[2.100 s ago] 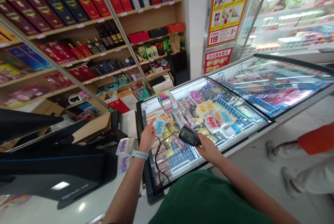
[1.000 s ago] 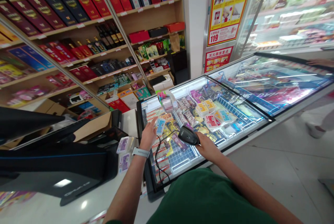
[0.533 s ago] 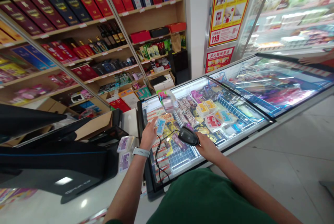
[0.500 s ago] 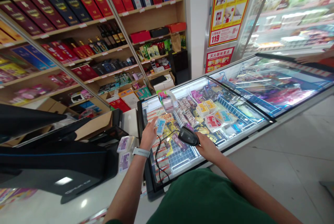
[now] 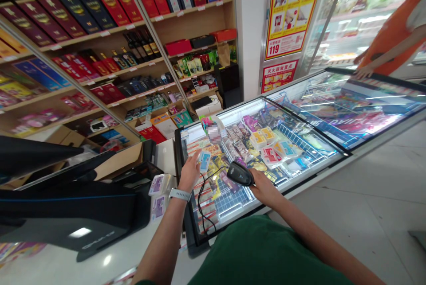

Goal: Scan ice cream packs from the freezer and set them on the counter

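Note:
My left hand (image 5: 190, 171), with a pale watch strap at the wrist, grips a small clear pack with a blue label (image 5: 204, 161). In my right hand (image 5: 262, 186) is a black handheld barcode scanner (image 5: 239, 173), its head turned toward the pack. A black cable (image 5: 200, 196) runs from the scanner down across the freezer's glass top. To the right, clear packs with yellow labels (image 5: 262, 137), a red label (image 5: 272, 155) and a blue label (image 5: 285, 147) lie on the glass. Two packs with purple labels (image 5: 159, 205) rest on the counter left of my left hand.
The chest freezer (image 5: 313, 183) stretches away to the right, with bagged goods in wire baskets beneath its glass. A dark checkout terminal (image 5: 100, 214) stands at left. Shelves of boxes and bottles (image 5: 109, 32) line the back. A person in orange (image 5: 388, 41) stands at the freezer's far end.
The person in orange has come further into view at the far right, a hand on the freezer's edge. My hands, the pack and the scanner hold almost the same positions.

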`<state>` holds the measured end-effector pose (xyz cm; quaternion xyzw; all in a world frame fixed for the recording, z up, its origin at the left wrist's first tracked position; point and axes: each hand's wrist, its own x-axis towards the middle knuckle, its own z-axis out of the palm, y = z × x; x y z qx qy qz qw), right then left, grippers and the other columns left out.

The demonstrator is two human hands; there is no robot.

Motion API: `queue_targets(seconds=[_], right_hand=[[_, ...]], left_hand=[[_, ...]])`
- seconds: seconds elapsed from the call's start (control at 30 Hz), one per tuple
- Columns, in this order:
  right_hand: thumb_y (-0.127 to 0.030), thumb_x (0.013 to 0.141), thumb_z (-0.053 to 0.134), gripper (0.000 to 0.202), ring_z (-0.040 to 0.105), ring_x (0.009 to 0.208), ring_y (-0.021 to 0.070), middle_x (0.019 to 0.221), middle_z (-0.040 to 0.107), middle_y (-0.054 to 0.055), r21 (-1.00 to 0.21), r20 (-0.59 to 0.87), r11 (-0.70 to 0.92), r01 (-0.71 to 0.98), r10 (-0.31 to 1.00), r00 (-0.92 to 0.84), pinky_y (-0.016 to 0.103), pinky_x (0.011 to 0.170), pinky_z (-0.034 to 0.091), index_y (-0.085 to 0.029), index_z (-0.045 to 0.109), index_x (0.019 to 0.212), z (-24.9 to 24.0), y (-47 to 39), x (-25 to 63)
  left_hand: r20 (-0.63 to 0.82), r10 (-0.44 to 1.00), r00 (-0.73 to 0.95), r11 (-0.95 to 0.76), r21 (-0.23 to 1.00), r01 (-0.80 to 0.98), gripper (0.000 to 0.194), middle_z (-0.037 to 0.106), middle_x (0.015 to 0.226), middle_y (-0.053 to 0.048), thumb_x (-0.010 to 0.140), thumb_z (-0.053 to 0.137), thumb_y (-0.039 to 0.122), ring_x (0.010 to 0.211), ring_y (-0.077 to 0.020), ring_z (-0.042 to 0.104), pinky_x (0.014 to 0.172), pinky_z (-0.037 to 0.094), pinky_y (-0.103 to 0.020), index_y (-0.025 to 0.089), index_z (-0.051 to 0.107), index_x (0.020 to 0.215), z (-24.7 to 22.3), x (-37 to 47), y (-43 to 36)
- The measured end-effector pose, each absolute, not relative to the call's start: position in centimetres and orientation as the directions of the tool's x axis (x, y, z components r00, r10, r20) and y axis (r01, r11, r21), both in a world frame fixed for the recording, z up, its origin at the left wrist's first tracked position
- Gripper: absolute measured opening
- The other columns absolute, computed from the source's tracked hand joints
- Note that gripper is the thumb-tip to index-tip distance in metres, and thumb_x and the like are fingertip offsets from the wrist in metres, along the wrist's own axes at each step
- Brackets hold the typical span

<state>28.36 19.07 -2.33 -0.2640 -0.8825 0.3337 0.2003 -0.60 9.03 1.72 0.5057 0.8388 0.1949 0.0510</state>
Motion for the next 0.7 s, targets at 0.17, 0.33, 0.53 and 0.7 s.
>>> queue_targets(seconds=[0.17, 0.33, 0.53, 0.7], right_hand=[[-0.006, 0.074, 0.047, 0.041, 0.054, 0.098, 0.0240, 0.105, 0.059, 0.012, -0.724, 0.193, 0.614, 0.313, 0.617, -0.763, 0.037, 0.088, 0.042, -0.013, 0.049, 0.114, -2.3, 19.2, 28.3], [-0.006, 0.074, 0.047, 0.041, 0.054, 0.099, 0.0241, 0.106, 0.059, 0.012, -0.734, 0.186, 0.606, 0.306, 0.614, -0.767, 0.038, 0.089, 0.042, -0.014, 0.050, 0.114, -1.7, 19.0, 28.3], [-0.005, 0.072, 0.047, 0.040, 0.054, 0.099, 0.0246, 0.106, 0.059, 0.013, -0.737, 0.162, 0.594, 0.323, 0.619, -0.768, 0.039, 0.090, 0.042, -0.012, 0.051, 0.111, -1.6, 18.9, 28.3], [-0.004, 0.071, 0.046, 0.044, 0.054, 0.102, 0.0235, 0.110, 0.059, 0.012, -0.739, 0.184, 0.598, 0.312, 0.624, -0.760, 0.038, 0.091, 0.042, -0.015, 0.050, 0.113, -2.0, 18.9, 28.3]], left_hand=[[0.120, 0.868, -0.482, 0.402, 0.399, 0.824, 0.061, 0.058, 0.105, -0.006, 0.083, 0.047, 0.012, 0.090, -0.0172, 0.061, 0.085, 0.046, -0.029, 0.028, 0.036, 0.141, 1.5, -0.8, 9.1], [0.128, 0.862, -0.490, 0.412, 0.386, 0.825, 0.062, 0.059, 0.105, -0.006, 0.084, 0.048, 0.013, 0.090, -0.0182, 0.061, 0.085, 0.047, -0.031, 0.028, 0.034, 0.142, 0.9, -1.4, 9.0], [0.123, 0.832, -0.541, 0.430, 0.471, 0.770, 0.059, 0.062, 0.109, -0.007, 0.082, 0.051, 0.014, 0.092, -0.0181, 0.063, 0.083, 0.048, -0.030, 0.024, 0.038, 0.139, 0.7, -2.2, 8.3], [0.090, 0.781, -0.618, 0.483, 0.540, 0.689, 0.050, 0.066, 0.092, -0.004, 0.082, 0.051, 0.023, 0.083, -0.0177, 0.063, 0.079, 0.048, -0.030, 0.019, 0.045, 0.132, 1.2, -3.6, 6.4]])
